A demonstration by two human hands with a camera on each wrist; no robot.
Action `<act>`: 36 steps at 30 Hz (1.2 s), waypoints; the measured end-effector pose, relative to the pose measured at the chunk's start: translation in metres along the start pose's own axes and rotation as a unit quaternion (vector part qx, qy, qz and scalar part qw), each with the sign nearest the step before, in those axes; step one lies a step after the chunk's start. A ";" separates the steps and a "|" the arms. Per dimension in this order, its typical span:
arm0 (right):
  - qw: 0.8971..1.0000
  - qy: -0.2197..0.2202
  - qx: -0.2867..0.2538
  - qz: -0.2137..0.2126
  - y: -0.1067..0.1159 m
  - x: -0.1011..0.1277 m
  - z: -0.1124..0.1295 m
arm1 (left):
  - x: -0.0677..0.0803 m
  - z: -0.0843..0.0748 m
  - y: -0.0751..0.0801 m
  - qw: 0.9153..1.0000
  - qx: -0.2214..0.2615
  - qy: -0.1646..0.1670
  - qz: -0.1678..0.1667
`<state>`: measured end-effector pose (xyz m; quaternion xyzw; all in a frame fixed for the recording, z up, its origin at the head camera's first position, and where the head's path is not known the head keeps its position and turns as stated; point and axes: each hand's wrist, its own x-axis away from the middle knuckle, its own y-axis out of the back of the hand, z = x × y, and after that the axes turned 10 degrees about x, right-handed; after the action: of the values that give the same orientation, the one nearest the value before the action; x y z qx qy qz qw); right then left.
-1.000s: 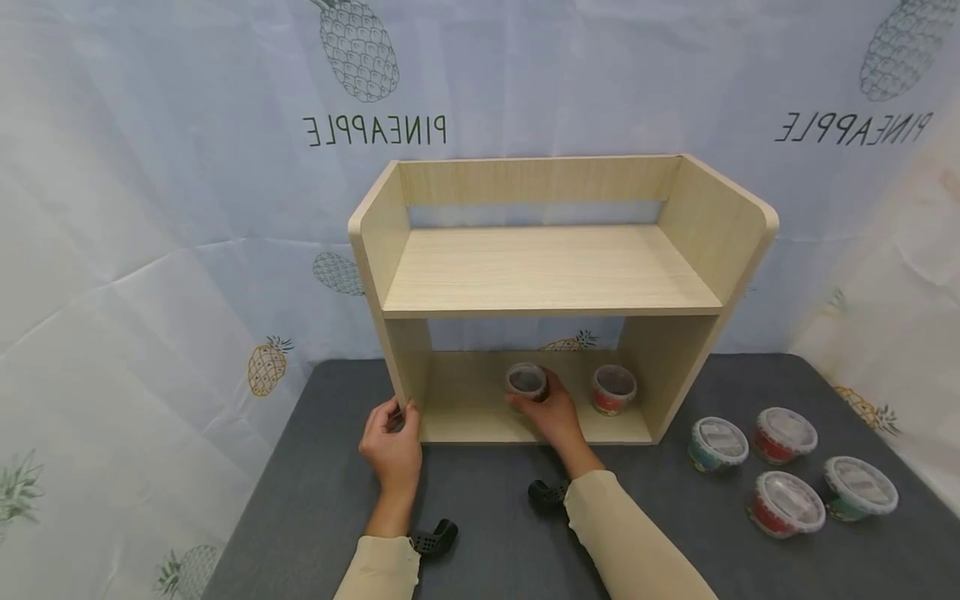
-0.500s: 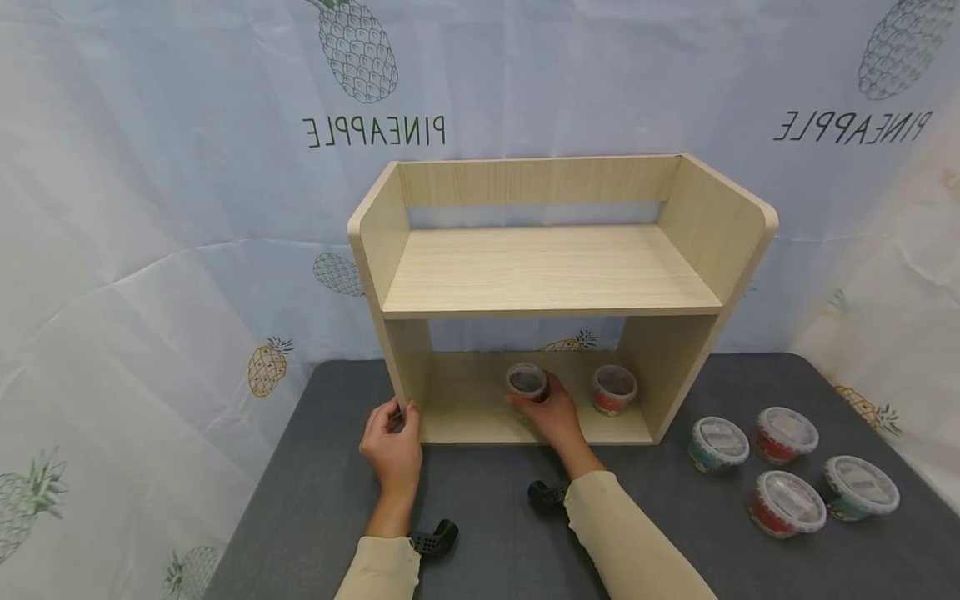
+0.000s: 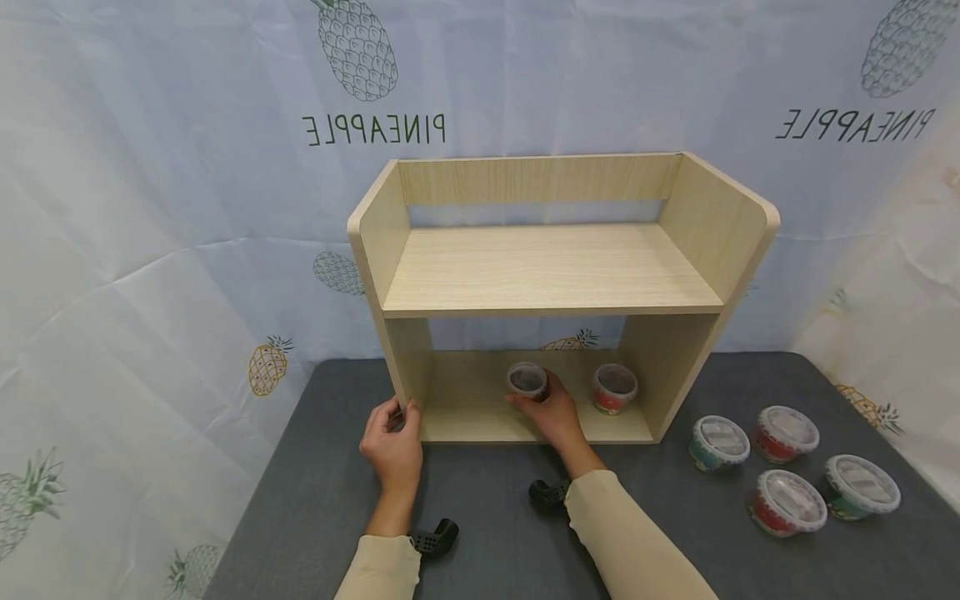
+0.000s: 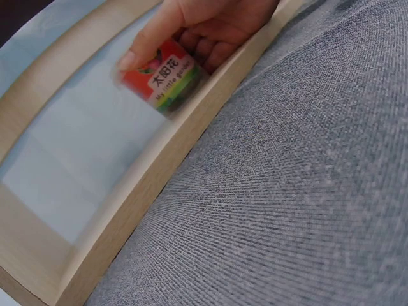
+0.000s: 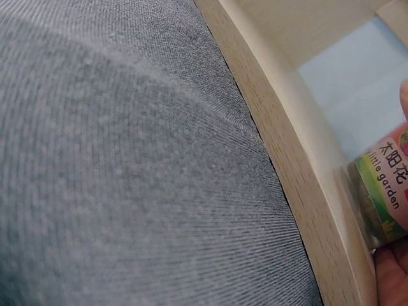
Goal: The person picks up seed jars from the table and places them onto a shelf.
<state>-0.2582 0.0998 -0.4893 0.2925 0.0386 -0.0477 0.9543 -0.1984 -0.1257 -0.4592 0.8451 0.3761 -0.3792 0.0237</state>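
In the head view my right hand [image 3: 557, 415] holds a small lidded plastic cup [image 3: 527, 379] on the lower level of a light wooden two-level shelf [image 3: 555, 271], thumb on the near side and fingers on the far right. Both wrist views show its label, red and green with "My little garden" on it; the left wrist view catches the cup [image 4: 162, 80] standing close to the shelf's front edge. My left hand [image 3: 393, 450] grips the lower front edge of the shelf's left side panel between thumb and fingers. To the right of the held cup stands another red-labelled cup [image 3: 613, 390].
Several lidded cups stand on the dark grey tabletop right of the shelf: a teal one [image 3: 718, 444], a red one [image 3: 785, 435], a nearer red one [image 3: 787, 503] and a green one [image 3: 860, 487]. A pineapple-print cloth [image 3: 187, 167] hangs behind.
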 end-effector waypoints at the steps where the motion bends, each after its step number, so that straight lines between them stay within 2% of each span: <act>1: 1.000 -0.001 -0.002 0.000 0.000 0.000 0.000 | 0.000 0.002 0.000 1.000 -0.001 0.001 0.001; 3: 1.000 -0.002 -0.003 0.000 0.000 0.000 0.001 | 0.001 0.006 0.000 1.000 -0.004 0.004 0.003; 10: 1.000 0.004 0.004 -0.005 0.001 0.000 0.001 | 0.005 0.035 0.003 1.000 0.005 0.019 0.008; 17: 1.000 0.007 0.003 -0.009 0.002 0.000 0.002 | 0.005 0.040 0.004 1.000 0.013 0.023 0.014; 22: 1.000 0.015 0.009 -0.012 0.001 0.001 -0.001 | 0.004 0.032 0.002 1.000 0.005 0.018 0.010; 26: 1.000 0.015 0.001 -0.005 0.001 0.003 -0.003 | 0.002 0.015 0.001 1.000 0.000 0.009 0.011; 30: 1.000 0.016 -0.014 -0.003 0.002 0.008 -0.003 | 0.000 0.000 0.003 1.000 -0.003 0.014 0.021; 36: 0.999 0.029 -0.022 -0.017 0.002 0.012 -0.005 | -0.001 -0.004 0.003 1.000 -0.007 0.012 0.020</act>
<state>-0.2467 0.1031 -0.4938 0.2719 0.0723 -0.0544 0.9581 -0.1948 -0.1271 -0.4564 0.8568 0.3620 -0.3658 0.0331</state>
